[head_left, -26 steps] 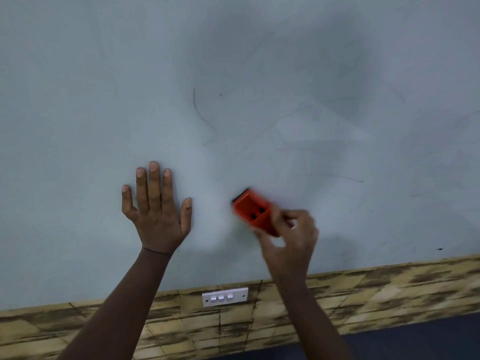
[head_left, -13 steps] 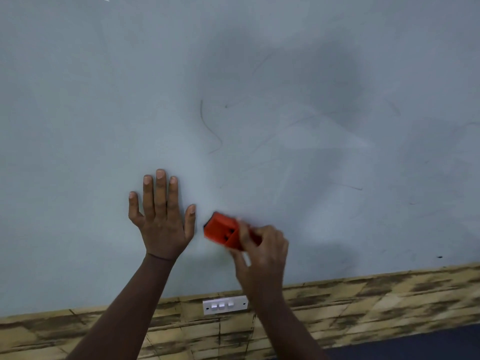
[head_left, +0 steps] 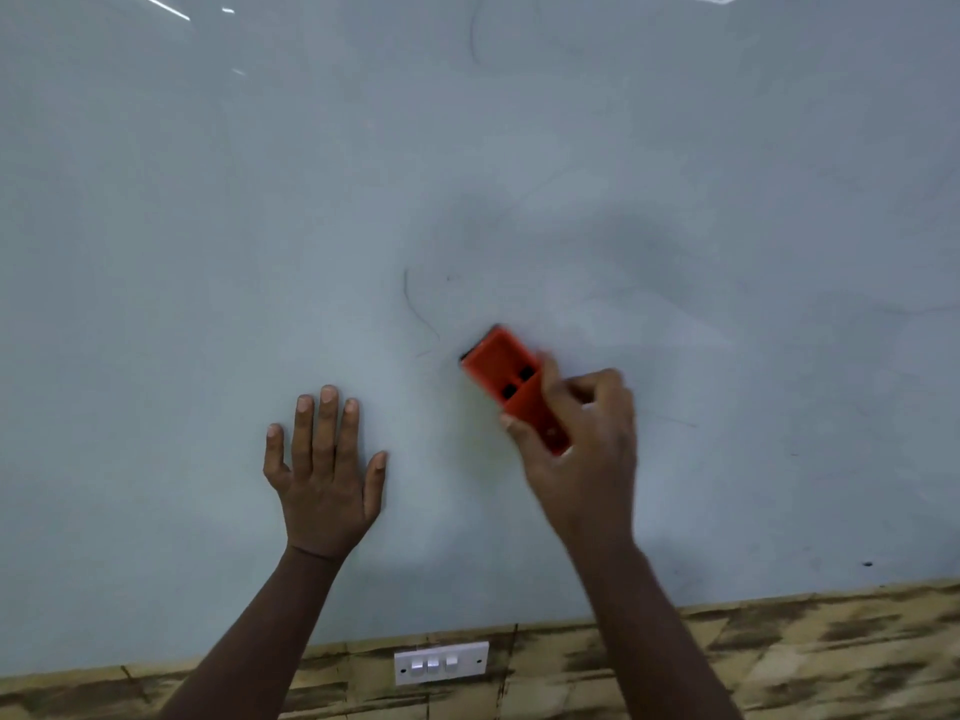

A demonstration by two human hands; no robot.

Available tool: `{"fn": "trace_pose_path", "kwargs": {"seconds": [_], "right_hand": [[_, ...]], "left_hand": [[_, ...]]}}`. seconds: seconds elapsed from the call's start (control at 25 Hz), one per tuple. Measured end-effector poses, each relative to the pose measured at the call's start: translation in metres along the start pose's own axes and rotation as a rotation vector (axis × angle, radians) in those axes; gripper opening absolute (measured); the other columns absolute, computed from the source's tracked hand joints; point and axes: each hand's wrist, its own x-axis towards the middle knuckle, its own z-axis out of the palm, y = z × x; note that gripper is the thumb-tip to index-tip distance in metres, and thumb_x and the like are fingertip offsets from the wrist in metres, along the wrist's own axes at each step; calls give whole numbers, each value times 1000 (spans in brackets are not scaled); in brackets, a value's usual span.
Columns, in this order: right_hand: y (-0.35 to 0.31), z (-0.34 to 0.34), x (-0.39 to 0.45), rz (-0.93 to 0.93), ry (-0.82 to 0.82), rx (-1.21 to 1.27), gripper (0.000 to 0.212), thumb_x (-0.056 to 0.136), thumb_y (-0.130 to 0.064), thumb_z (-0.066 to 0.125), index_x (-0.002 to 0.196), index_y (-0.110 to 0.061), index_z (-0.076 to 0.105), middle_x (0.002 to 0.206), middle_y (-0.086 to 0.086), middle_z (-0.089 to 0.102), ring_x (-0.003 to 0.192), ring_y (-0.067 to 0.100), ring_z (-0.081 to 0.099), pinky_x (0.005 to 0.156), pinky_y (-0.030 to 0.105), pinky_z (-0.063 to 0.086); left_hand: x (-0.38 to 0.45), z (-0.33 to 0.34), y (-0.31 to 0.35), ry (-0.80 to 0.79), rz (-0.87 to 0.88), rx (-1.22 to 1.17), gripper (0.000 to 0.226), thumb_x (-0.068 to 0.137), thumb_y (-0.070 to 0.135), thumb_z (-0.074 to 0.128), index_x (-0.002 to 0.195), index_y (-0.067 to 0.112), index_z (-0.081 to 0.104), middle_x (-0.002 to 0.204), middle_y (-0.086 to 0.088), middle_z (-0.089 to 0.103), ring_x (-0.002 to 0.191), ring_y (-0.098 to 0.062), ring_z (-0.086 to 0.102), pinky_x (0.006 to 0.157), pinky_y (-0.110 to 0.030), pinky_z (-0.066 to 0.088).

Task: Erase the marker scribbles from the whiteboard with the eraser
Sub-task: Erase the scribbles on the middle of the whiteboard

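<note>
- The right hand (head_left: 576, 449) grips the orange eraser (head_left: 511, 384), thumb on its near edge and fingers curled round the far side; the eraser sticks out up and to the left of the knuckles, its dark pad against the whiteboard (head_left: 208, 252).
- The left hand (head_left: 324, 470) lies flat on the board, fingers straight and a little spread, holding nothing, well to the left of the eraser.
- The nearest remaining mark is a thin curved line (head_left: 415, 309) just up and left of the eraser's tip; a fainter stroke (head_left: 675, 420) sits just right of the right hand, and another line (head_left: 475, 39) is far above both hands.
- To do this step well, I would keep the pad flat, not riding on a corner, press evenly, and sweep across the curved line in overlapping passes.
- The bracing hand seems useful for steadying the body; it should stay out of the eraser's path.
- The grey smears above the right hand probably need firmer, slower passes.
- Compared with half a second ago, the eraser has moved up and to the right, away from the left thumb it was then just beside.
- The left hand has kept its flat pose on the board.
- The view has tilted up, so the upper line now shows.
</note>
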Motion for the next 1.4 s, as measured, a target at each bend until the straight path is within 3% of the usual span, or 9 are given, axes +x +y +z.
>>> {"fn": "trace_pose_path", "kwargs": {"seconds": [0.16, 0.36, 0.48, 0.6, 0.8, 1.0, 1.08, 1.2, 1.4], "right_hand": [[17, -25, 37, 143, 92, 94, 68, 89, -48, 73, 147, -18, 56, 109, 0, 44, 102, 20, 49, 83, 19, 44], [-11, 20, -13, -119, -56, -34, 63, 87, -48, 69, 141, -18, 60, 103, 7, 50, 92, 29, 50, 77, 41, 42], [-11, 45, -50, -299, -170, -41, 65, 89, -50, 72, 147, -27, 53, 110, 5, 53, 98, 25, 53, 79, 44, 43], [-5, 47, -35, -450, -155, -35, 64, 95, -48, 69, 151, -24, 51, 118, 6, 55, 102, 25, 53, 83, 43, 45], [-8, 35, 41, -578, 108, -77, 52, 97, -37, 69, 142, -13, 61, 122, 13, 58, 95, 38, 61, 85, 45, 43], [-5, 6, 120, -198, 479, 25, 56, 97, -24, 69, 143, 4, 55, 119, 27, 56, 101, 35, 49, 87, 49, 46], [-14, 7, 131, -145, 526, 57, 57, 98, -22, 67, 145, 6, 51, 124, 28, 54, 104, 33, 47, 90, 49, 46], [-30, 34, 103, -361, 421, -28, 56, 98, -27, 63, 143, 5, 53, 133, 26, 53, 108, 37, 52, 93, 50, 43], [-33, 80, 23, -846, 136, -115, 57, 96, -35, 72, 144, -9, 55, 133, 9, 55, 103, 27, 56, 78, 41, 48]], "left_hand": [[5, -11, 3, -23, -30, -56, 64, 110, 37, 44, 167, 12, 25, 177, -5, 14, 164, -23, 12, 130, -48, 9], [37, -30, -13, -16, -33, -53, 46, 110, 31, 45, 153, 15, 48, 159, -9, 41, 145, -31, 41, 110, -50, 25], [97, -39, -32, 67, -76, -39, 44, 110, 27, 49, 153, 16, 52, 160, -12, 45, 148, -33, 41, 110, -51, 24], [152, -45, -52, 121, -96, -4, 49, 110, 31, 50, 157, 18, 48, 164, -14, 41, 155, -33, 34, 113, -52, 23], [157, -40, -61, 145, -47, 45, 54, 108, 33, 51, 160, 19, 43, 167, -15, 37, 157, -33, 33, 114, -56, 27], [155, -38, -61, 172, -26, 44, 55, 108, 33, 51, 160, 19, 43, 167, -14, 39, 157, -31, 32, 118, -53, 25], [154, -37, -61, 180, -29, 46, 54, 108, 33, 50, 160, 19, 44, 166, -15, 40, 157, -31, 32, 118, -53, 25], [153, -37, -60, 178, -32, 54, 53, 108, 33, 51, 159, 19, 44, 166, -14, 40, 157, -31, 32, 117, -54, 26], [155, -38, -60, 169, -31, 53, 54, 108, 34, 49, 159, 17, 44, 167, -14, 38, 159, -28, 28, 116, -54, 26]]}}
